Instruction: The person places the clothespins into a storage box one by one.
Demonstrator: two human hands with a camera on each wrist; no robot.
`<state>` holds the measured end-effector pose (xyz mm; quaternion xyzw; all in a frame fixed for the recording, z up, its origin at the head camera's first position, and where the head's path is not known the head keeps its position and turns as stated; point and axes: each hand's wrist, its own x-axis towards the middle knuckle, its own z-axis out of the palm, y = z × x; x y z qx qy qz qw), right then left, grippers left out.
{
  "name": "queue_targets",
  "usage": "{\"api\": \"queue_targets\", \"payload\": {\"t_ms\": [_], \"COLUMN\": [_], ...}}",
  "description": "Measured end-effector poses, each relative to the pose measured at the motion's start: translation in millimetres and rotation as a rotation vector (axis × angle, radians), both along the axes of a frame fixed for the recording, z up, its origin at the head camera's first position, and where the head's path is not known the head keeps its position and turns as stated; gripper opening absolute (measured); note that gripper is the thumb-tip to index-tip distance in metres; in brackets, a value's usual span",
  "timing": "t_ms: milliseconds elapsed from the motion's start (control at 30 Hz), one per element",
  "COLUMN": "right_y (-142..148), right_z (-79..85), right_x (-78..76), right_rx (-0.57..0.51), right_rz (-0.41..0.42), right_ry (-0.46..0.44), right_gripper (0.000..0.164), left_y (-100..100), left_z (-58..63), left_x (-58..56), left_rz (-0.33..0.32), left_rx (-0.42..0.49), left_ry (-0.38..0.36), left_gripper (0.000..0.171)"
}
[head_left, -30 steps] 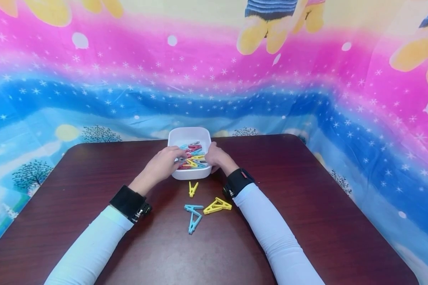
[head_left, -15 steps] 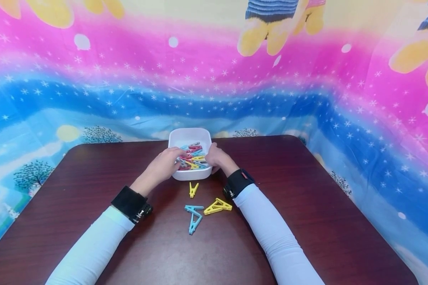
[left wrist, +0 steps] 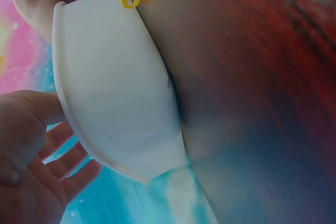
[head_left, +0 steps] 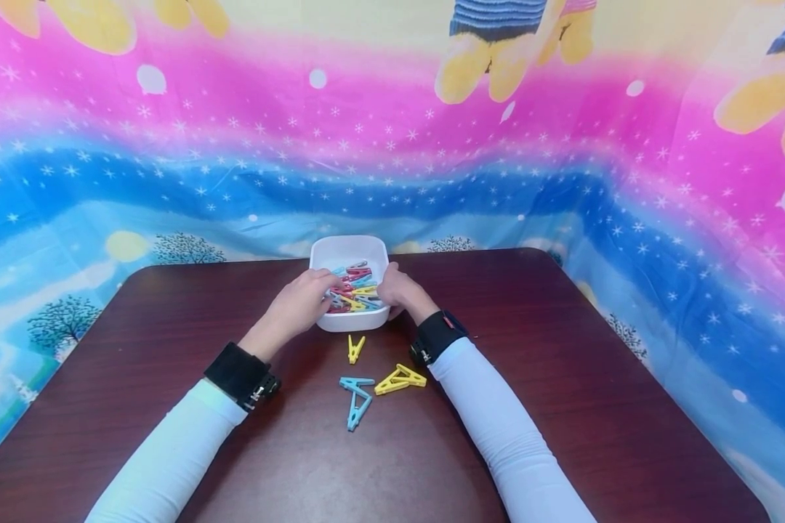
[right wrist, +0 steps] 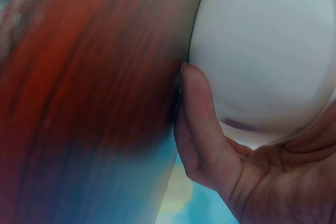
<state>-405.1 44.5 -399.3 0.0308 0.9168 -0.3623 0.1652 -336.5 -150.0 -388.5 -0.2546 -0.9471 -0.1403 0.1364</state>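
A white plastic box (head_left: 349,321) holds several red, yellow, blue and grey clothespins (head_left: 358,272). My left hand (head_left: 299,301) reaches over its left side. In the left wrist view the thumb (left wrist: 44,106) passes behind the rim and other fingers spread loosely. The wall hides the thumb tip, so whether it pinches a clothespin cannot be seen. My right hand (head_left: 400,289) grips the box's right side; the right wrist view has its fingers (right wrist: 202,114) curled along the outer wall and under its lower edge.
On the dark wooden table (head_left: 288,450), just in front of the box, lies a yellow clothespin (head_left: 356,350). Nearer are light blue clothespins (head_left: 357,403) touching each other and a pair of yellow clothespins (head_left: 400,380). A patterned cloth (head_left: 392,174) hangs behind the table.
My left hand's fingers have shifted slightly among the clothespins in the box. The right hand, the box and the clothespins on the table stay in place.
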Motion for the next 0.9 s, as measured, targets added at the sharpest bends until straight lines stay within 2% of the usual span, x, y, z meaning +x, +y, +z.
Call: {"api": "queue_targets", "payload": {"t_ms": [133,300,400,533,700,800,900], "right_y": [1,0,0,0,1,1,1], "right_z": [-0.3,0.9,1.8,1.6,0.1,-0.2,-0.3], "right_x": [0.2,0.8,1.3,2.4,-0.7,-3.5,-4.6], "right_rx": [0.008,0.013,0.013,0.01,0.002,0.006,0.006], "right_rz": [0.006,0.0,-0.003,0.005,0.017,0.005,-0.006], "right_ry": [-0.008,-0.01,-0.008,-0.01,-0.011,-0.018,-0.021], "right_gripper": [0.068,0.067,0.068,0.07,0.071,0.071,0.07], "left_y": [0,5,11,20,29,31,32], "left_z": [4.9,15.8,23.2,30.1,38.5,43.0,44.8], "left_x": [4.1,12.7,20.5,33.1,50.1,57.2,61.2], "left_rz": [-0.013,-0.067,-0.124,-0.25,-0.391,-0.432,-0.443], "left_rx": [-0.011,-0.003,-0.013,-0.048,-0.129,-0.166,-0.177], "left_ry": [0.025,0.035,0.046,0.052,-0.031,-0.099,-0.146], "left_gripper": [0.036,0.035,0.033,0.031,0.035,0.036,0.036]}}
